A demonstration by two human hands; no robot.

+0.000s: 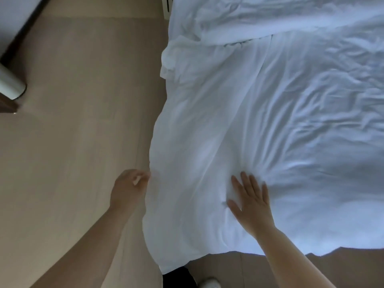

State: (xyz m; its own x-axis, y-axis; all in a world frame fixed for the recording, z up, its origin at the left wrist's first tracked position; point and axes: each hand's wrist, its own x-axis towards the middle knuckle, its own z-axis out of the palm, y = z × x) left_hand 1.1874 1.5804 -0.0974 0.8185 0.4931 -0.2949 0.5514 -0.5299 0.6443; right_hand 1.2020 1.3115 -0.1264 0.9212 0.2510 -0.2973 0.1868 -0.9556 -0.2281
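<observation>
- Sheet [207,125] first: white, spread over the bed and creased right across, with its left side hanging over the bed's edge toward the floor [72,142].
- My right hand [250,202] lies flat on it close to me, palm down and fingers spread. Creases fan away from the fingertips, so I read that as pinning the cloth while the other side gets tugged.
- My left hand [129,186] is out at the hanging side edge, fingers curled with a scrap of white showing between them. It's a bit blurred, but I take it as pinching the hem to pull slack out sideways.
- That split makes sense to me: one anchor on top and one pull at the border, so the long ridge running up between them should flatten.
- Edges now: the near corner [166,265] drapes just over the foot of the bed, right by a shoe [208,283]. I judge there's little cloth left to draw toward me.
- Up top a bunched duvet [270,15] sits on the far part of the sheet, and a hard tug could drag it.
- Room to move: bare floor runs wide on the left, with a furniture leg [11,86] well apart, so the left hand can swing outward freely.
- To the right the sheet runs on, rumpled, out of view, which leaves plenty for the flat hand to sweep.
</observation>
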